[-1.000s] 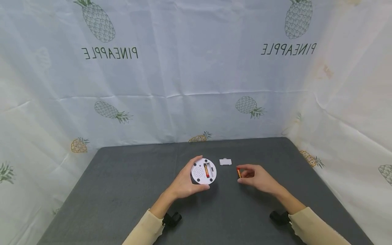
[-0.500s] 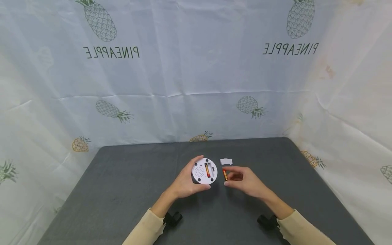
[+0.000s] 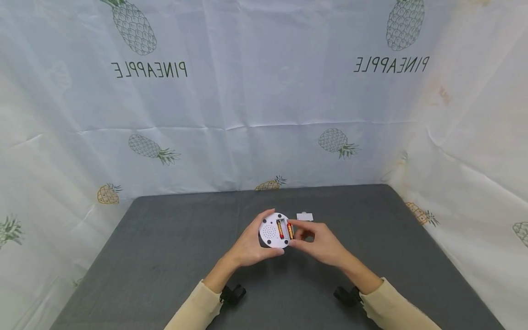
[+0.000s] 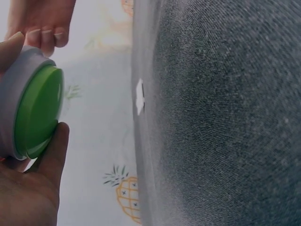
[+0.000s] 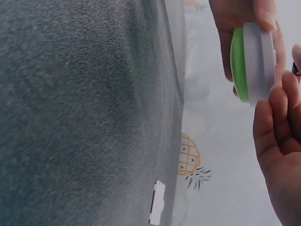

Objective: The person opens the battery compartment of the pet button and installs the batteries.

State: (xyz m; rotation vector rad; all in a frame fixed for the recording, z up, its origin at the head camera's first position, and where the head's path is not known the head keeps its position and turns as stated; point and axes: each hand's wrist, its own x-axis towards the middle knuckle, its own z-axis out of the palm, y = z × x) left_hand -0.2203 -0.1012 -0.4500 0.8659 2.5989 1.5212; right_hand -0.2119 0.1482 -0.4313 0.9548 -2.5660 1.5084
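My left hand (image 3: 247, 246) holds a round white device (image 3: 269, 232) by its rim, with the underside tilted up. Speaker holes, dark feet and an uncovered battery compartment show on that side. One red, black and gold battery (image 3: 280, 229) lies in the left slot. Between the thumb and index finger of my right hand (image 3: 319, 243) is a second such battery (image 3: 290, 231), over the compartment's right side; whether it touches the slot I cannot tell. From the left wrist view, the device's other face is a green dome (image 4: 41, 110), facing down.
A white battery cover (image 3: 304, 216) lies on the dark grey table (image 3: 185, 247), just beyond my right hand. A pale curtain (image 3: 264, 91) with pineapple prints hangs behind the table and along both sides.
My right hand has moved left with its battery, from beside the cover to over the device's compartment. My left hand and the device have stayed nearly still.
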